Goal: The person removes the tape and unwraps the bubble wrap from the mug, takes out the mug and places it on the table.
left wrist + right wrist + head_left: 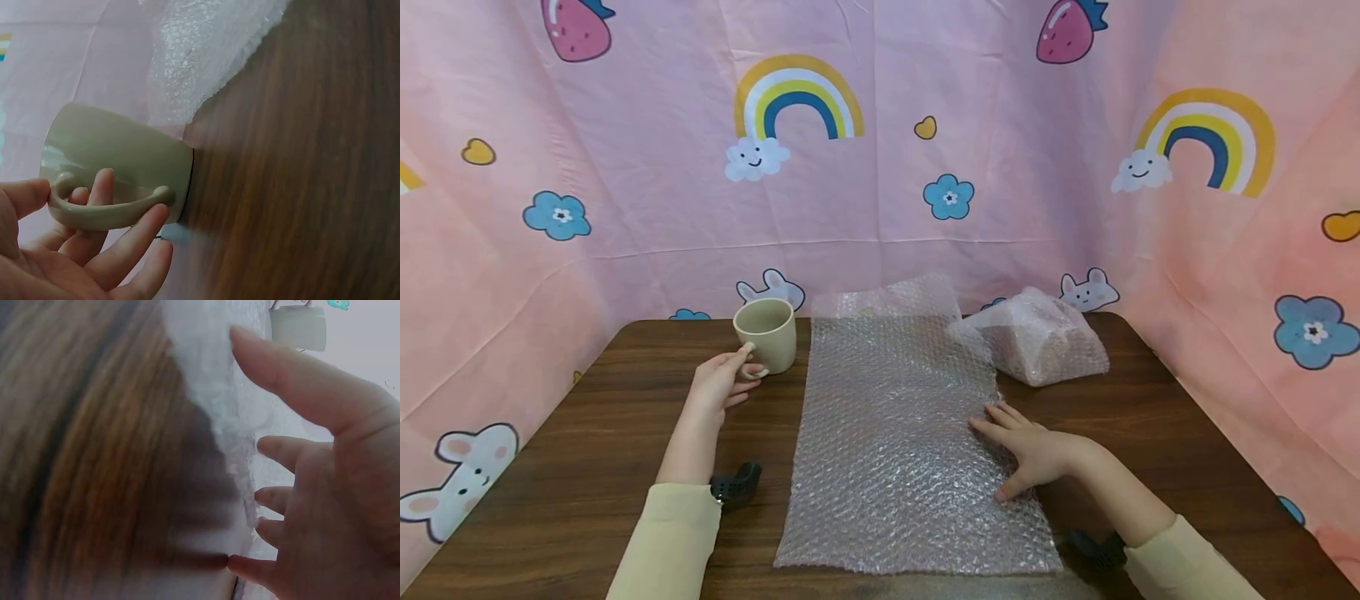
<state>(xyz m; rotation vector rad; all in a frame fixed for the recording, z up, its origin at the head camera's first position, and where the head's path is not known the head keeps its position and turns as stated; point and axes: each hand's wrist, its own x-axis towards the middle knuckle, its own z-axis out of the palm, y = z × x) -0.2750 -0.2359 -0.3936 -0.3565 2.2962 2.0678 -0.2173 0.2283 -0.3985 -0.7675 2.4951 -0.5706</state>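
- My left grip [726,379] was pinching the handle [103,212] of a beige mug [773,346], the thumb at the handle's upper end and fingertips reaching in behind its curve.
- The mug stood upright in that grip, its mouth facing up, near the far edge of the desk [595,467]; I could not tell whether its base touched the wood or hung just above it.
- My right grip [1030,450] was spread wide, palm down, holding nothing, the fingers over the right edge of a sheet of bubble wrap [887,442], with fingertips touching it.
- The bubble wrap lay flat down the middle of the desk, between my two grips, its far end running up to the back edge; the mug was just beside its far left side.
- Past my right grip, a bundle in bubble wrap [1048,342] sat at the far right, one loose flap against the sheet's edge; what was inside was too hazy to name.
- Black devices [737,483] were at both my wrists, by pale yellow sleeves [666,533].
- Around the dark wood desk hung a pink cloth [647,108] printed with rainbows, strawberries, flowers, hearts and rabbits.
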